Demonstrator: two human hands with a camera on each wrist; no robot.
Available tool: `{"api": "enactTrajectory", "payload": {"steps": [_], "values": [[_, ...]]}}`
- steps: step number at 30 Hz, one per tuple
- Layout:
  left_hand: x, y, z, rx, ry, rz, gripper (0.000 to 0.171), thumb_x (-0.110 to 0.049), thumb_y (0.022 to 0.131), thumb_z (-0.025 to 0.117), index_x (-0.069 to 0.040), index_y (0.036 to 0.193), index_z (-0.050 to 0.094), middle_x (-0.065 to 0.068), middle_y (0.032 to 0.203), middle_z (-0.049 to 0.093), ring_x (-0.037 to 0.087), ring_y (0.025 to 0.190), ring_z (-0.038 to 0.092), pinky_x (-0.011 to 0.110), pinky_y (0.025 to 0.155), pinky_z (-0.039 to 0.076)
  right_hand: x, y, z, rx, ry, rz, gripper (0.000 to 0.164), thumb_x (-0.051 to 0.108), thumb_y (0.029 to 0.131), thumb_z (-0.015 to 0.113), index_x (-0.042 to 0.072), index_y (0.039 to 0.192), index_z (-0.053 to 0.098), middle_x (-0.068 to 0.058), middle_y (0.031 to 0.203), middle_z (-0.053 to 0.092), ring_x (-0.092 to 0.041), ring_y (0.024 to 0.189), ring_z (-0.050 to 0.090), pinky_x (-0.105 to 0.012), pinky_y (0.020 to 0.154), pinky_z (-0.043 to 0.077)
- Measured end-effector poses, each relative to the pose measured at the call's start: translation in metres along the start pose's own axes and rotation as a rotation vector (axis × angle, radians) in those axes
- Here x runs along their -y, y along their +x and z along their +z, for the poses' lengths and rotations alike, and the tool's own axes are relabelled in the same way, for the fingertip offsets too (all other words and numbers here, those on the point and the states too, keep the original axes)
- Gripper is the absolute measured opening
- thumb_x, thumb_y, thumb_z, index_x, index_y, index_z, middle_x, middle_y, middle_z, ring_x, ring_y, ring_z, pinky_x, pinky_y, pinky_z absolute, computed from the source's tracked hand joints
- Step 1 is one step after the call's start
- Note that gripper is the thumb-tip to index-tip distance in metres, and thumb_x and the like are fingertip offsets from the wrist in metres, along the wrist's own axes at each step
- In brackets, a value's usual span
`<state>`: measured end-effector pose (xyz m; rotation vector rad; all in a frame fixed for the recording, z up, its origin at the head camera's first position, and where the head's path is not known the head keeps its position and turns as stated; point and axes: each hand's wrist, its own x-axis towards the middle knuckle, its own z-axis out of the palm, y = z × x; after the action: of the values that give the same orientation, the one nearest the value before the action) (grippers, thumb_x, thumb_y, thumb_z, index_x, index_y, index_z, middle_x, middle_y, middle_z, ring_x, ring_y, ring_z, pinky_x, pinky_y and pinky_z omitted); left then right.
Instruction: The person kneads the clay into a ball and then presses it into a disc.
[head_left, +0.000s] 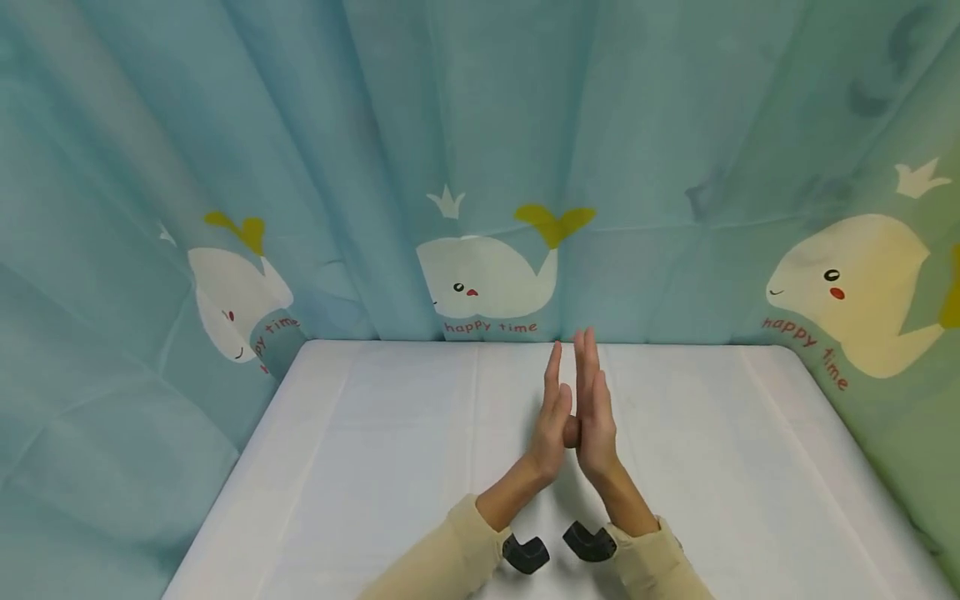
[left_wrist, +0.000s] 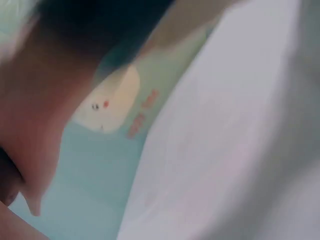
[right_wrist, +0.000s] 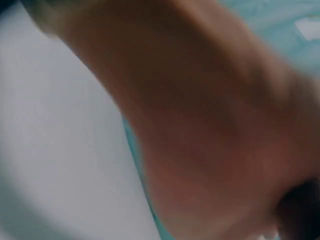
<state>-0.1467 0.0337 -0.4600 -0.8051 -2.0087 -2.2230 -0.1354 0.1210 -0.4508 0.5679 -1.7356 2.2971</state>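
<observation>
A small brown rounded lump (head_left: 572, 432) is held between two facing palms, above the white table. My left hand (head_left: 550, 433) presses on its left side and my right hand (head_left: 597, 429) on its right. Both hands point up and away with straight fingers; the fingertips stand apart. In the left wrist view the dark lump (left_wrist: 7, 185) shows only at the left edge. The right wrist view is blurred, with the lump (right_wrist: 300, 212) dark at the lower right corner. The palms hide most of it.
A white-covered table (head_left: 390, 450) lies under the hands. Blue-green curtains (head_left: 645, 125) with printed whales hang behind and at both sides. Black wrist devices (head_left: 525, 554) sit at the cuffs of the beige sleeves (head_left: 450, 550).
</observation>
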Motion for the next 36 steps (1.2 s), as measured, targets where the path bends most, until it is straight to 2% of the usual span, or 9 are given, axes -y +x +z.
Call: {"api": "enactTrajectory", "payload": {"steps": [5,8,12,15,20,25,30,34,36], "values": [[-0.007,-0.006,0.007,0.079,-0.074,-0.008,0.063,-0.043,0.111,0.016,-0.020,0.166,-0.004,-0.003,0.173,-0.004,0.014,0.157,-0.004,0.053,0.124,0.000,-0.005,0.010,-0.017,-0.044,-0.015,0.080,0.056,0.050,0.111,0.007,0.038,0.165,0.000,0.009,0.172,0.000,-0.008,0.157,-0.005,-0.037,0.123,0.003],[-0.008,0.001,0.003,0.061,-0.087,-0.022,0.063,-0.044,0.111,0.015,-0.020,0.166,-0.004,-0.002,0.173,-0.005,0.015,0.157,-0.006,0.054,0.123,-0.003,-0.012,0.003,-0.014,-0.026,-0.030,0.108,0.056,0.047,0.111,0.004,0.034,0.166,-0.001,0.007,0.172,0.001,-0.011,0.157,-0.003,-0.042,0.124,0.002],[0.005,0.009,-0.005,-0.040,-0.105,-0.059,0.059,-0.039,0.112,0.011,-0.021,0.167,-0.003,0.001,0.173,-0.005,0.020,0.157,-0.006,0.057,0.123,-0.003,-0.009,-0.007,0.002,0.055,-0.131,0.044,0.057,0.039,0.112,0.004,0.024,0.167,0.002,0.001,0.173,0.001,-0.020,0.158,-0.008,-0.055,0.122,-0.004],[0.014,0.005,-0.004,-0.016,-0.130,-0.109,0.058,-0.037,0.112,0.007,-0.020,0.166,-0.005,0.002,0.173,-0.007,0.022,0.157,-0.007,0.058,0.122,-0.001,-0.001,-0.004,0.004,0.055,-0.239,-0.040,0.056,0.033,0.113,0.008,0.021,0.167,0.006,-0.002,0.173,0.003,-0.023,0.158,-0.010,-0.060,0.120,-0.008],[-0.003,0.001,0.001,0.026,-0.222,-0.127,0.062,-0.046,0.112,0.011,-0.021,0.167,-0.003,0.001,0.173,-0.004,0.022,0.158,-0.004,0.057,0.123,-0.003,-0.007,0.013,-0.012,-0.008,-0.259,-0.045,0.054,0.031,0.113,0.009,0.026,0.167,0.007,0.008,0.172,0.004,-0.015,0.158,-0.003,-0.054,0.122,-0.004],[-0.023,0.010,-0.006,0.042,-0.196,-0.031,0.067,-0.052,0.111,0.011,-0.017,0.166,-0.004,0.005,0.173,-0.002,0.022,0.158,-0.003,0.055,0.123,-0.004,-0.026,0.002,-0.013,-0.003,-0.175,0.048,0.055,0.035,0.112,0.003,0.028,0.166,0.004,0.011,0.172,0.003,-0.012,0.157,0.000,-0.050,0.123,-0.002],[-0.012,0.018,-0.012,-0.005,-0.129,-0.047,0.065,-0.048,0.112,0.009,-0.016,0.166,-0.002,0.005,0.173,-0.002,0.018,0.158,-0.002,0.053,0.124,-0.002,-0.013,-0.009,0.004,0.068,-0.152,-0.043,0.056,0.036,0.112,0.005,0.023,0.167,-0.001,-0.002,0.173,-0.001,-0.021,0.158,-0.006,-0.043,0.123,0.000],[-0.002,0.005,-0.006,0.074,-0.168,-0.143,0.062,-0.045,0.112,0.010,-0.020,0.166,-0.008,0.001,0.173,-0.007,0.019,0.158,-0.005,0.057,0.123,-0.003,-0.003,0.004,-0.005,0.010,-0.186,-0.133,0.055,0.035,0.113,0.010,0.027,0.166,-0.002,-0.002,0.173,-0.001,-0.019,0.158,-0.007,-0.044,0.123,-0.005],[-0.003,0.001,-0.003,0.110,-0.188,-0.142,0.063,-0.046,0.111,0.011,-0.021,0.165,-0.011,0.001,0.172,-0.010,0.020,0.157,-0.007,0.058,0.122,-0.005,-0.004,0.012,-0.013,-0.028,-0.186,-0.130,0.055,0.036,0.113,0.011,0.030,0.166,-0.004,0.002,0.173,-0.001,-0.017,0.158,-0.006,-0.048,0.123,-0.008]]}}
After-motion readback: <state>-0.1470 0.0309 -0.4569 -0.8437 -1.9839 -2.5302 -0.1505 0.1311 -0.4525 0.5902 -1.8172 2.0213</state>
